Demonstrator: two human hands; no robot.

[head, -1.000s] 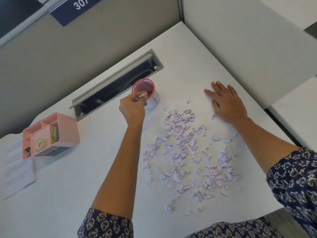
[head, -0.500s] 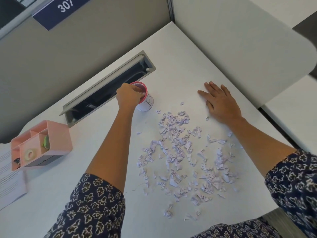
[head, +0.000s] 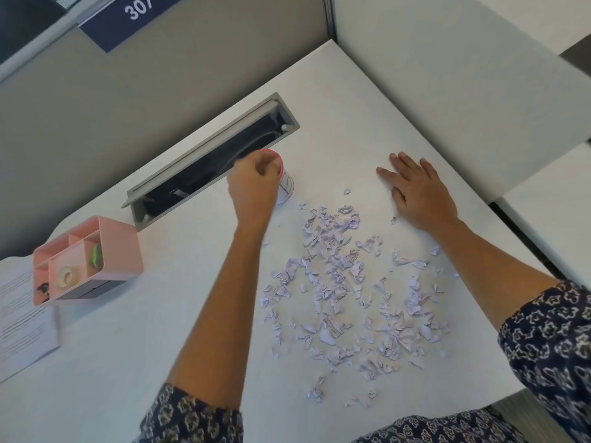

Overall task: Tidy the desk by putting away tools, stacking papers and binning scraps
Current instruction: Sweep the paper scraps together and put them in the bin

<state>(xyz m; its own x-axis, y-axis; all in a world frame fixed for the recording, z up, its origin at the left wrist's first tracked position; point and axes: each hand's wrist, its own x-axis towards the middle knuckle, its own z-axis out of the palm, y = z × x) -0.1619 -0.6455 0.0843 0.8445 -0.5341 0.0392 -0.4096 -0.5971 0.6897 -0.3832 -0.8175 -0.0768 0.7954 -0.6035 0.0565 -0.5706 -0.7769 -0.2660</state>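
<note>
Up at 11 o'clock of the paper scraps (head: 345, 292), the left hand (head: 256, 183) was bunched over the red-rimmed cup (head: 287, 187); any hold could not be told. At 1 o'clock, the right hand (head: 422, 193) was laid flat on the bench (head: 160, 330).

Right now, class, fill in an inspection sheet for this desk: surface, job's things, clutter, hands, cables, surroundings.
Surface: white desk, strewn on its right half.
Job's things: paper scraps loose; red-rimmed cup by the slot; printed sheet at left edge.
Clutter: pink organiser holding tape rolls.
Hands: left hand curled over the cup; right hand flat on desk.
Cables: perhaps one dark cable inside the slot.
Surroundings: grey partitions; sign reading 307.
</note>
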